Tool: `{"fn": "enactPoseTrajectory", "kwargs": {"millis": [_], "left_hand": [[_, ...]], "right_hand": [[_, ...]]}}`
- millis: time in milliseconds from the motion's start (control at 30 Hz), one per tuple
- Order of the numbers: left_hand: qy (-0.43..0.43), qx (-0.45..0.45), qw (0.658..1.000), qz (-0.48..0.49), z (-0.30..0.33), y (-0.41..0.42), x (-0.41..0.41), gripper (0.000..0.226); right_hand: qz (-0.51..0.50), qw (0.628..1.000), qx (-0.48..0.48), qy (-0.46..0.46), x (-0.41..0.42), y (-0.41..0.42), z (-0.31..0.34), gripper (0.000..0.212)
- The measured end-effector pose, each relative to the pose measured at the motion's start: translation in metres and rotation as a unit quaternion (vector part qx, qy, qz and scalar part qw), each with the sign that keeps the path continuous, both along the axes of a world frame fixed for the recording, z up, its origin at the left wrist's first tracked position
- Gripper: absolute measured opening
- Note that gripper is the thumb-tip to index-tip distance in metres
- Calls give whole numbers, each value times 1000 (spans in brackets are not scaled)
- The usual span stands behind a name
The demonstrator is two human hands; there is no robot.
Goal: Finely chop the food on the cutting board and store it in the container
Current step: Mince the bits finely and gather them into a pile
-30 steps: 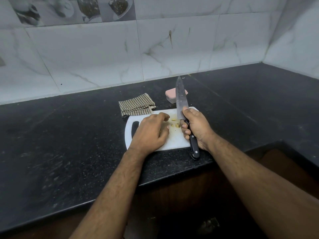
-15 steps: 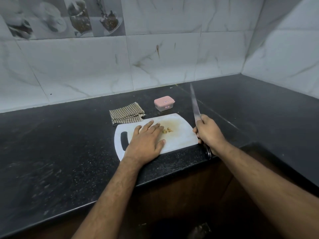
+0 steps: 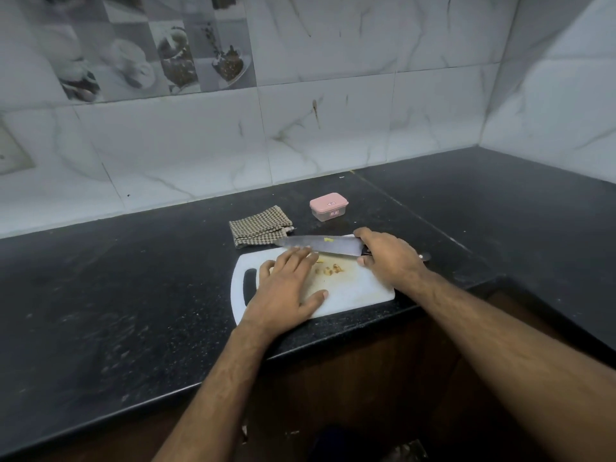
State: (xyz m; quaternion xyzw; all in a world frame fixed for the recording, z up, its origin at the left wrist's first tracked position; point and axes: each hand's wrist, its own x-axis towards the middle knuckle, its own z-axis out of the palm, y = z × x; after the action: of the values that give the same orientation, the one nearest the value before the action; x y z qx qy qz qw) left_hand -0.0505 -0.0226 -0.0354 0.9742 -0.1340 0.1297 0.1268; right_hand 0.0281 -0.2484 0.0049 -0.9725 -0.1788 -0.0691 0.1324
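Small yellowish chopped food bits (image 3: 330, 269): light, scatter easily | left hand (image 3: 286, 288) flat, pressing white plastic cutting board (image 3: 353, 291) | right hand (image 3: 388, 258) gripping steel knife (image 3: 320, 244) by its handle

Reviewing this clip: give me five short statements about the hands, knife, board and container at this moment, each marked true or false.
1. The right hand grips the knife by its handle. True.
2. The pink-lidded container is open. False: its lid is on.
3. The left hand lies flat on the cutting board. True.
4. The chopped food is already in the container. False: it lies on the board.
5. The checked cloth covers the board. False: it lies on the counter behind it.
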Motion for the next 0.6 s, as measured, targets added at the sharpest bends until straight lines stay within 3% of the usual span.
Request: {"fn": "enactPoseTrajectory", "kwargs": {"millis": [300,600], "left_hand": [[-6,-30,997,74,1,-3,-1,93],[-67,-79,983,150,2,0,3,65]], "right_hand": [[90,994,51,23,30,28,-10,56],[57,987,135,-70,24,27,-30,59]]}}
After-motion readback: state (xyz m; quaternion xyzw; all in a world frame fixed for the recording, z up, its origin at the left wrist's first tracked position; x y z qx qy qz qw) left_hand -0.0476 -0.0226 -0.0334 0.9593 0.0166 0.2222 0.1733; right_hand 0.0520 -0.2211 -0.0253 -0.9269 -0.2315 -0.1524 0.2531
